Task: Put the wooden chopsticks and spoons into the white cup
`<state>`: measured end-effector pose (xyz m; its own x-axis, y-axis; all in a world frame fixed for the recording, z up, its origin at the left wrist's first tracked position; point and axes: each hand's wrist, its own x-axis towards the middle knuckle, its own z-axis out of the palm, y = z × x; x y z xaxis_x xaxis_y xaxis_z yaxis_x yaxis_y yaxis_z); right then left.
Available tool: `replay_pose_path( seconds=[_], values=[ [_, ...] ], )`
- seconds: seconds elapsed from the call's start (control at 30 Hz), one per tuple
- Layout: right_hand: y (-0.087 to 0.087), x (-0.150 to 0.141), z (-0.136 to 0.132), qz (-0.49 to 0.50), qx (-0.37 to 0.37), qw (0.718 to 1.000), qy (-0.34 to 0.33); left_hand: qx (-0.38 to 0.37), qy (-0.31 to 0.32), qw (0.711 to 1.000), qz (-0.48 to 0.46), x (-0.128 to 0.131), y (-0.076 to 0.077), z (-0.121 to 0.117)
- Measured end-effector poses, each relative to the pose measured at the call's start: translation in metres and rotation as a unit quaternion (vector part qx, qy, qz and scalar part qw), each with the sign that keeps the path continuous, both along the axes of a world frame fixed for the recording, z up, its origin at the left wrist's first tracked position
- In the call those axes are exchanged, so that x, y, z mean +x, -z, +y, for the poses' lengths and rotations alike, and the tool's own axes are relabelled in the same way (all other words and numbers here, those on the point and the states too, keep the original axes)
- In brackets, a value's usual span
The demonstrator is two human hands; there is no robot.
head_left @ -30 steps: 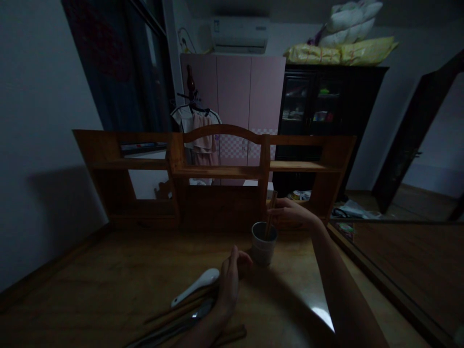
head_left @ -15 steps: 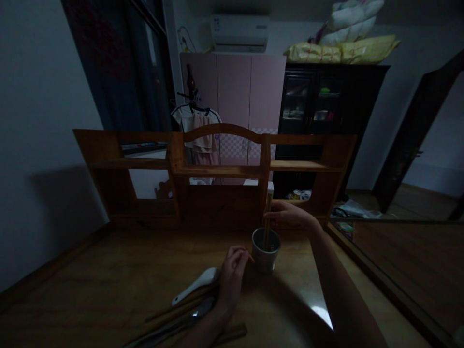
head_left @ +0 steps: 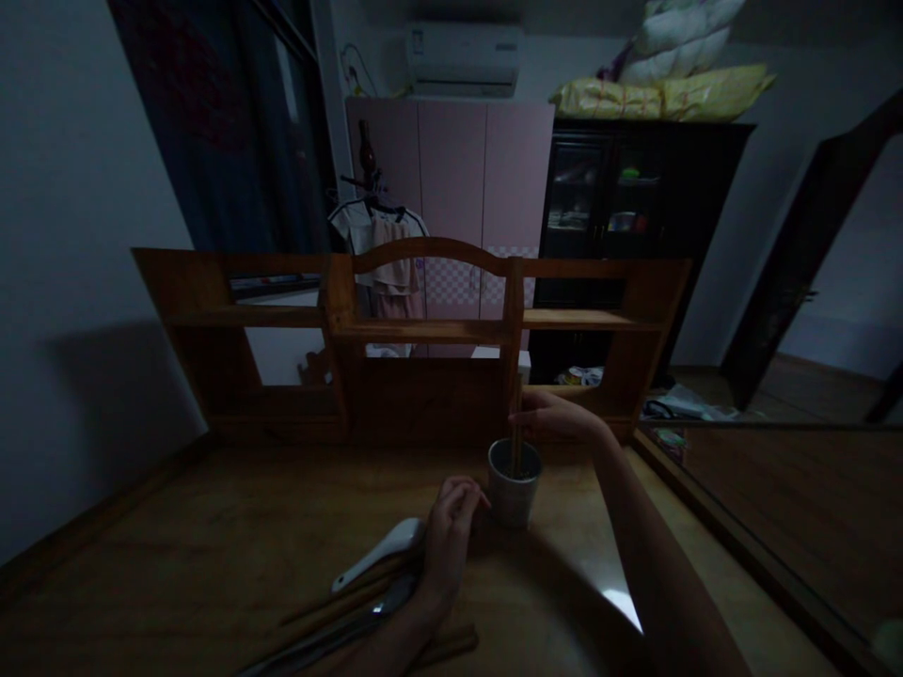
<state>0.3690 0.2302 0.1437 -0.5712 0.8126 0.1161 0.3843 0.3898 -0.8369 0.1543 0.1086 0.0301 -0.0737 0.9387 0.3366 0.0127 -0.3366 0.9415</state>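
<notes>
Slim light-brown wooden chopsticks [head_left: 517, 453], a small bundle: near upright, lower ends inside a grey, round, slightly tapering cup [head_left: 513, 500], upper ends rising above its rim. Right hand [head_left: 551, 417]: over the far side of the cup, thumb and fingers closed around the upper part of the bundle. Left hand [head_left: 450, 525]: just beside the cup, on its left, fingers bent and gathered toward the thumb; whether anything is held within, or whether a fingertip touches the cup, cannot be told. Cup: standing upright on a yellowish-brown wooden tabletop [head_left: 212, 536]. Left of the left hand, one white, glossy spoon [head_left: 377, 555], laid slantwise, bowl end nearest the hand. Beside it, thin brown sticks [head_left: 339, 600], lying roughly parallel to the spoon. Next to these, a shiny metal spoon [head_left: 401, 592], partly hidden by the left forearm. Right of that forearm, the ends of further brown sticks [head_left: 455, 644]. At the rear of the tabletop, a brown wooden shelf unit [head_left: 423, 331] with an arched centre rail. Beyond, a pink panelled wardrobe [head_left: 453, 169] and a black glass-doored cabinet [head_left: 603, 254].
</notes>
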Motion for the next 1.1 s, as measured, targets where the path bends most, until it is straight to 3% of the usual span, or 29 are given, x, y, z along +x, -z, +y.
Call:
replay_pose_path(
  seconds=[0.73,1.1],
  values=[
    [0.0018,-0.0027,-0.0007,0.012,-0.018,0.999,-0.025,-0.024,0.024,0.999,-0.012,0.0018,-0.0004,-0.0022],
    [0.0032,-0.0025,0.003,-0.031,-0.017,0.999,-0.014,-0.026,0.038,0.998,-0.032,0.0029,0.0007,-0.0016]
  ],
)
